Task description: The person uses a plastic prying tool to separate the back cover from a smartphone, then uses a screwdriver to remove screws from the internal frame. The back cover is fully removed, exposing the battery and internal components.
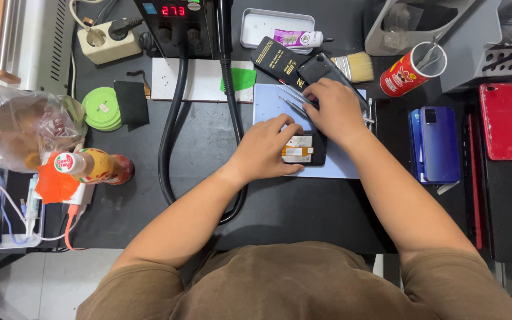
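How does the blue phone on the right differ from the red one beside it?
The blue phone lies nearer the hands, stacked on another blue device; the red phone lies alone, farther right. The blue phone looks broader than the red phone. Both lie flat, back up, with the camera at the top left, and neither hand touches them.

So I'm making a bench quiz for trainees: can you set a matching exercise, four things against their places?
Things:
1. red phone
2. brush
3. green discs
4. opened phone

Places:
A. under both hands, on the blue mat
B. far right of the table
C. left of the black hose
D. above the right hand

Pairs: 1-B, 2-D, 3-C, 4-A
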